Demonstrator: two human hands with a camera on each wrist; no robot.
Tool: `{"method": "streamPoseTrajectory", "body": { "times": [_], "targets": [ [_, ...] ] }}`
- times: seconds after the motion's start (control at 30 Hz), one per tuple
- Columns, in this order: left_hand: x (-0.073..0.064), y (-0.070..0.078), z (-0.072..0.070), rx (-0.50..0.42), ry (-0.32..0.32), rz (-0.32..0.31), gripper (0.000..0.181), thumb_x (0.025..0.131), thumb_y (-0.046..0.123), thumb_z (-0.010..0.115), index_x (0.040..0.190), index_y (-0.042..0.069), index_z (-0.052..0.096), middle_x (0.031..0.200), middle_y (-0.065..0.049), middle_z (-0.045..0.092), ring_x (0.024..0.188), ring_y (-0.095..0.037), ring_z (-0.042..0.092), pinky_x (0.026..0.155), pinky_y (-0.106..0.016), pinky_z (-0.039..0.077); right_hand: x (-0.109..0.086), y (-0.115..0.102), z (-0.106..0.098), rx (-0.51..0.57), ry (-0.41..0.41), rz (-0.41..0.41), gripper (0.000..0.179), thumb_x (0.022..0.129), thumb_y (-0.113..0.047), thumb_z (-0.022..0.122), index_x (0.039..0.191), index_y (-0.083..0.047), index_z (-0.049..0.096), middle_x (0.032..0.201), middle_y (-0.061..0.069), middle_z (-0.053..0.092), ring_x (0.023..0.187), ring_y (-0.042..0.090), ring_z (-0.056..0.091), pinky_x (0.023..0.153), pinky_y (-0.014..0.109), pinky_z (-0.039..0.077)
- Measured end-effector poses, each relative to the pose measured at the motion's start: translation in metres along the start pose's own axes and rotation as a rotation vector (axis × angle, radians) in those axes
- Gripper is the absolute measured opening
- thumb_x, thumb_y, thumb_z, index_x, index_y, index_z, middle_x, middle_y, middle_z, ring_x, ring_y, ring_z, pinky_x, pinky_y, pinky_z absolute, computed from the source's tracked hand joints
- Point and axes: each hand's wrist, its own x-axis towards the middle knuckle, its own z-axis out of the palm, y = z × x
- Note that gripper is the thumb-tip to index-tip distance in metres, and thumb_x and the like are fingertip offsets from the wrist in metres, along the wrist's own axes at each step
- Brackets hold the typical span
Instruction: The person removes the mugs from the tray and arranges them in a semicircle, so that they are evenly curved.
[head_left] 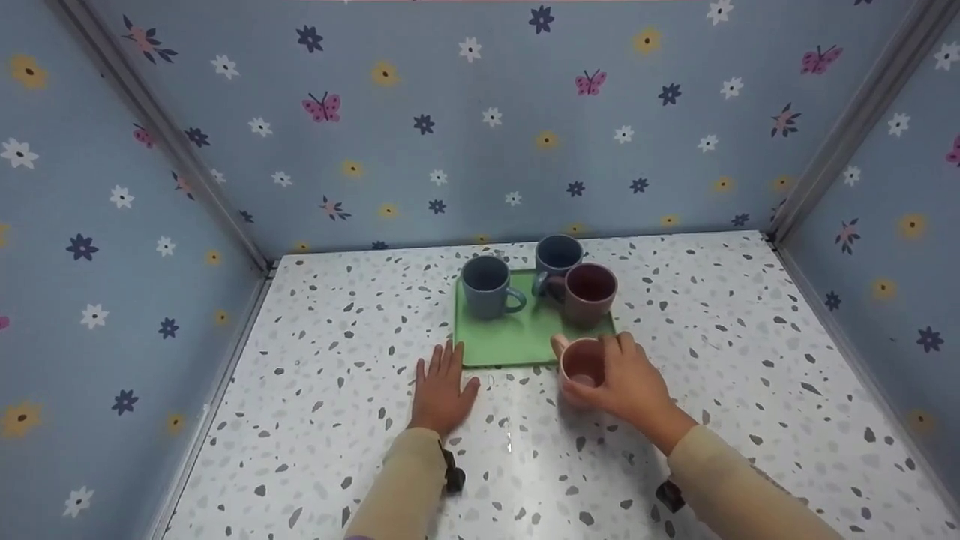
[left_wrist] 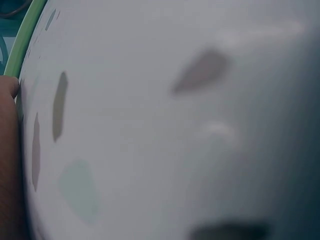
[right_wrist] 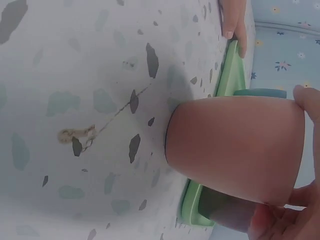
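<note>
My right hand (head_left: 636, 381) grips a pale pink mug (right_wrist: 235, 147) by its rim, thumb on the near side and fingers on the far side. The mug is upright at the front right corner of a green tray (head_left: 502, 345), its handle pointing to the back left. On the tray stand a grey-blue mug (head_left: 484, 301) at the left, a dark red mug (head_left: 589, 306) at the right and a blue mug (head_left: 558, 259) behind it. My left hand (head_left: 441, 396) lies flat on the table, fingers spread, fingertips right at the tray's front left corner.
The speckled white table (head_left: 337, 390) is enclosed by flower-patterned panels (head_left: 450, 97) at the back and both sides. Grey metal posts (head_left: 840, 127) stand at the back corners. A brownish mark (right_wrist: 75, 134) shows on the tabletop in the right wrist view.
</note>
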Motion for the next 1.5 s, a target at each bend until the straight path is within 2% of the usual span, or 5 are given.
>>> {"method": "streamPoseTrajectory", "body": {
  "times": [0.27, 0.93, 1.07, 1.27, 1.5],
  "targets": [
    [0.001, -0.004, 0.002, 0.020, -0.026, -0.014, 0.073, 0.105, 0.051, 0.037, 0.163, 0.012, 0.015, 0.169, -0.009, 0.013, 0.156, -0.029, 0.008, 0.124, -0.054, 0.001, 0.003, 0.005, -0.004, 0.041, -0.054, -0.047, 0.086, 0.075, -0.057, 0.079, 0.139, -0.008, 0.050, 0.121, 0.012, 0.047, 0.110, 0.028, 0.049, 0.090, 0.047, 0.053],
    [-0.001, -0.002, 0.000, -0.020, 0.012, -0.002, 0.072, 0.105, 0.047, 0.042, 0.163, 0.011, 0.020, 0.168, -0.011, 0.016, 0.155, -0.031, 0.012, 0.124, -0.056, 0.001, 0.014, 0.020, -0.025, 0.099, -0.253, -0.160, 0.100, 0.079, -0.052, 0.081, 0.158, -0.012, 0.035, 0.153, 0.016, 0.035, 0.133, 0.035, 0.044, 0.104, 0.055, 0.047],
    [-0.001, -0.001, 0.000, -0.020, 0.005, -0.004, 0.072, 0.105, 0.047, 0.043, 0.163, 0.011, 0.019, 0.169, -0.011, 0.016, 0.155, -0.032, 0.011, 0.124, -0.056, 0.001, 0.011, 0.013, -0.021, 0.021, -0.183, -0.088, 0.108, 0.078, -0.064, 0.076, 0.159, -0.008, 0.031, 0.152, 0.022, 0.035, 0.130, 0.041, 0.046, 0.101, 0.060, 0.047],
    [0.001, 0.001, -0.001, -0.001, 0.003, -0.001, 0.072, 0.104, 0.045, 0.044, 0.162, 0.009, 0.022, 0.168, -0.012, 0.019, 0.155, -0.033, 0.014, 0.124, -0.058, 0.005, 0.007, 0.000, -0.010, -0.047, -0.038, 0.089, 0.131, 0.060, -0.096, 0.060, 0.142, 0.005, 0.043, 0.123, 0.021, 0.045, 0.112, 0.037, 0.048, 0.090, 0.054, 0.052],
    [0.000, 0.001, -0.002, -0.002, -0.004, -0.014, 0.072, 0.104, 0.047, 0.043, 0.162, 0.011, 0.020, 0.169, -0.010, 0.017, 0.155, -0.031, 0.012, 0.124, -0.056, 0.002, 0.009, 0.001, -0.010, -0.005, -0.070, 0.032, 0.102, 0.074, -0.063, 0.079, 0.142, 0.006, 0.045, 0.123, 0.022, 0.047, 0.113, 0.037, 0.048, 0.092, 0.054, 0.053]
  ]
}}
